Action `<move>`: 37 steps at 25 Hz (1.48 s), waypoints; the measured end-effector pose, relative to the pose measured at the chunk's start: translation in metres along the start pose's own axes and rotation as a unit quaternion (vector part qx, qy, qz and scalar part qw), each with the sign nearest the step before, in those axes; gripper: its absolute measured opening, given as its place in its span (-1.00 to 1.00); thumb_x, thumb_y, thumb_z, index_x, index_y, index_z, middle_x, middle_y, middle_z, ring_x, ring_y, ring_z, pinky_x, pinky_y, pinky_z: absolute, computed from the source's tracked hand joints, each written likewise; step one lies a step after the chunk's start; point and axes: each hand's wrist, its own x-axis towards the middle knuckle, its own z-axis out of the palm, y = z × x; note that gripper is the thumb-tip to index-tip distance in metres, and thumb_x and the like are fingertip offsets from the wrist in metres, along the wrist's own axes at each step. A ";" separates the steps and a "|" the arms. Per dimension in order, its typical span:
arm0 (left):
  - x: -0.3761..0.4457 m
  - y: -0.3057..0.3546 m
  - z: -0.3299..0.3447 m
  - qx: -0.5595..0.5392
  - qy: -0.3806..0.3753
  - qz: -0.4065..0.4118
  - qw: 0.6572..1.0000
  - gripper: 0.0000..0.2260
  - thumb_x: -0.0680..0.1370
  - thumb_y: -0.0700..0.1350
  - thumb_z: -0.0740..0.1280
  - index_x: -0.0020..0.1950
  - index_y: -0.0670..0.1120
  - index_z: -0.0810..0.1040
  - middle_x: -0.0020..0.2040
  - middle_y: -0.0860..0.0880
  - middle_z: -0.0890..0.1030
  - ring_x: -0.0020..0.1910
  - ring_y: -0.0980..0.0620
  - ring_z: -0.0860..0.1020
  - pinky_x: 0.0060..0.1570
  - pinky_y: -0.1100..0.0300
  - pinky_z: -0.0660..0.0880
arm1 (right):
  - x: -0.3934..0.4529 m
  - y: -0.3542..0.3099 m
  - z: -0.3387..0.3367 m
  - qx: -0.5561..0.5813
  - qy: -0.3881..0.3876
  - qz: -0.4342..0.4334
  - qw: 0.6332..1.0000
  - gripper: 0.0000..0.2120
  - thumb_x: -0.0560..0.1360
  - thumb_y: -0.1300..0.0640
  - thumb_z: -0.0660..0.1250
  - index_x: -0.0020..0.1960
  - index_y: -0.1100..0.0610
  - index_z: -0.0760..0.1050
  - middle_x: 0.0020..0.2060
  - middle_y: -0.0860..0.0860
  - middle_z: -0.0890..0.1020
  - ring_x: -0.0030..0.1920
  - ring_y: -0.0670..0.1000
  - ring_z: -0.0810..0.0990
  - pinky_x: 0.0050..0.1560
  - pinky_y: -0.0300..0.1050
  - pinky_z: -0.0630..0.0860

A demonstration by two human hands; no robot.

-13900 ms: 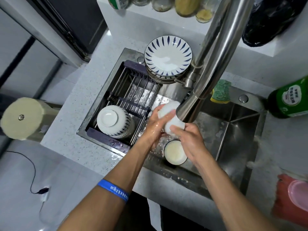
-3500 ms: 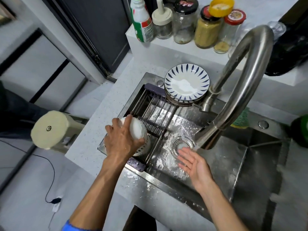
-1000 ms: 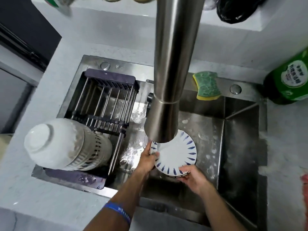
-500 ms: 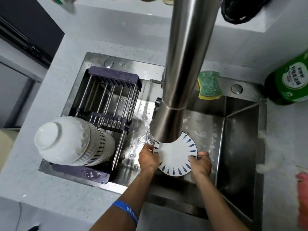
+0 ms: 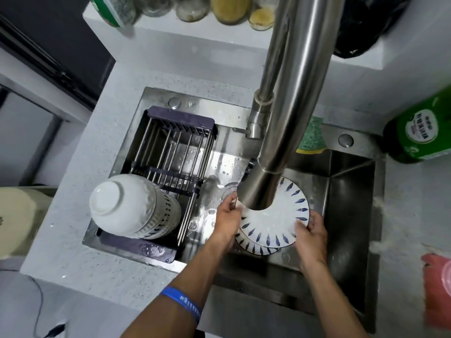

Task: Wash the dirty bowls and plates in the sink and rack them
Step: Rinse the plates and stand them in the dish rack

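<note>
White round plate with blue petal marks [image 5: 275, 225] sits over the steel sink [image 5: 351, 191] basin, under the steel faucet spout [image 5: 263, 189]. Left hand [image 5: 227, 223] curls round its left rim, right hand [image 5: 310, 237] grips the right. Stacked white bowls [image 5: 131, 206] lie upturned on the dark wire rack [image 5: 175, 152].

Home kitchen, pretty clearly: a steel sink [image 5: 351, 167] set into a speckled counter [image 5: 80, 262], spice jars [image 5: 229, 8] lined up behind, dish soap [image 5: 419, 132] and a sponge [image 5: 312, 137] kept nearby.
</note>
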 end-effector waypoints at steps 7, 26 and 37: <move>-0.080 0.067 -0.008 0.004 0.025 0.030 0.999 -0.93 0.63 -0.21 0.24 0.06 -0.13 0.51 -0.25 0.01 0.49 -0.22 -0.01 0.47 -0.31 0.27 0.43 | -0.059 -0.035 0.045 0.258 -0.076 0.230 0.935 -0.74 0.53 0.41 0.21 0.15 0.22 0.53 -0.15 0.03 0.66 -0.15 0.01 0.62 0.00 0.05 0.60; 0.026 0.219 -0.213 0.433 0.203 0.167 0.862 -0.77 0.39 -0.24 0.17 0.00 -0.24 0.48 0.01 -0.29 0.59 0.00 -0.30 0.56 -0.01 -0.09 0.56 | 0.022 0.038 0.050 -0.410 0.044 0.106 0.905 -0.59 0.44 0.29 0.32 0.28 0.29 0.39 0.25 0.33 0.50 0.24 0.37 0.49 0.20 0.22 0.45; 0.040 0.213 -0.224 0.443 0.203 0.140 0.862 -0.64 0.49 -0.19 0.31 0.28 -0.16 0.47 0.22 -0.26 0.57 0.18 -0.27 0.53 0.22 -0.04 0.48 | 0.011 0.034 0.028 -0.300 0.024 0.027 0.953 -0.84 0.42 0.32 0.33 -0.03 0.18 0.59 -0.07 0.20 0.67 -0.01 0.24 0.62 0.00 0.02 0.48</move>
